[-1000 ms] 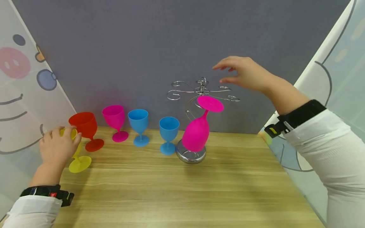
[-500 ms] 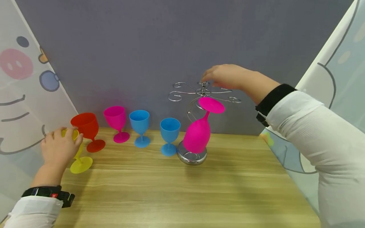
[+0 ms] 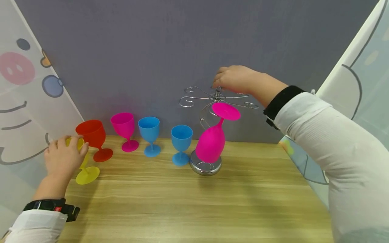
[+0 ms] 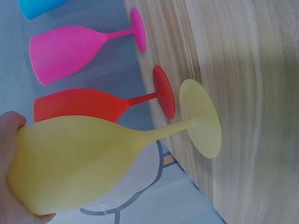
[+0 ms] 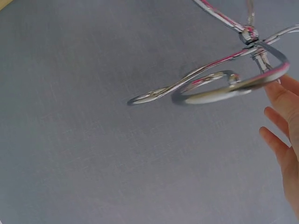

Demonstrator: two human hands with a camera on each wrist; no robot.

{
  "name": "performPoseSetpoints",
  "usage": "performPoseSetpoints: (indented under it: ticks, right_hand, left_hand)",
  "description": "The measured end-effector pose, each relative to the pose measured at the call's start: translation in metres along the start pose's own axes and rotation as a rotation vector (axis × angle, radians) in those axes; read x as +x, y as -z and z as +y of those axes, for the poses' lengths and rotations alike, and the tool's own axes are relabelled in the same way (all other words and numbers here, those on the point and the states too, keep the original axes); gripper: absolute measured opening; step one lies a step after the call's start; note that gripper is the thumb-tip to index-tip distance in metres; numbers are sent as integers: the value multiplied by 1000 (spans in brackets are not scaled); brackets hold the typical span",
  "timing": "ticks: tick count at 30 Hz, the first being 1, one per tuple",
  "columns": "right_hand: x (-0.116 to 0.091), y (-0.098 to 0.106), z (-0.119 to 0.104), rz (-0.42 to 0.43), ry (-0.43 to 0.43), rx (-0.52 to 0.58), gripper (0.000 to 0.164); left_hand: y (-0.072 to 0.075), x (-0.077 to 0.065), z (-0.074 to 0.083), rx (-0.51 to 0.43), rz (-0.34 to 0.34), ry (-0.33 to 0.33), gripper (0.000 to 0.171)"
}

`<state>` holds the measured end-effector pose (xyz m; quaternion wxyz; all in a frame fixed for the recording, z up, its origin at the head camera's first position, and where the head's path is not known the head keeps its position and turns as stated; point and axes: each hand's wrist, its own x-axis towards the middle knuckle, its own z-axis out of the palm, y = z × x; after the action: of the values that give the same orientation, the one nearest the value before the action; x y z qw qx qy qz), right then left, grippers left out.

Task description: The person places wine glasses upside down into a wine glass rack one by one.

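My left hand (image 3: 63, 158) grips an upright yellow plastic goblet (image 4: 79, 161) by its rim from above; the goblet's foot is at the wood table. At the chrome wine glass rack (image 3: 217, 98), my right hand (image 3: 235, 78) has its fingers bent down over the top ring. In the right wrist view, fingertips (image 5: 276, 95) meet the rack's central post just past a curled arm (image 5: 210, 96). A pink goblet (image 3: 211, 145) hangs upside down and tilted from the rack, its foot caught in a front arm.
A red goblet (image 3: 95, 133) stands right behind the yellow one. Along the back wall (image 3: 146, 50) follow an upright pink goblet (image 3: 123, 125) and two blue goblets, the nearer blue one (image 3: 181, 138) close beside the rack's round base (image 3: 205, 169). Printed panels flank the table (image 3: 182, 206).
My right hand has come left and down from beside the rack to its top ring, its fingers closing there. The left hand stays on the yellow goblet.
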<state>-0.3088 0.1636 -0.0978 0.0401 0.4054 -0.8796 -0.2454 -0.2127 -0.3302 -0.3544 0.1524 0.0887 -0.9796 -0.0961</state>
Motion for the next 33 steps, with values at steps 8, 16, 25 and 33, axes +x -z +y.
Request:
performPoseSetpoints:
  ticks: [8, 16, 25, 33]
  right_hand:
    - [6, 3, -1, -63, 39, -118, 36]
    - [1, 0, -1, -53, 97, -243, 29]
    - [-10, -1, 7, -104, 29, -166, 24]
    - [-12, 4, 10, -176, -48, -68, 23]
  left_hand:
    - [1, -1, -2, -1, 11, 2, 55]
    - [0, -2, -1, -8, 8, -12, 55]
    - [-2, -2, 2, -15, 18, -23, 55]
    - [0, -1, 3, -18, 18, -16, 55]
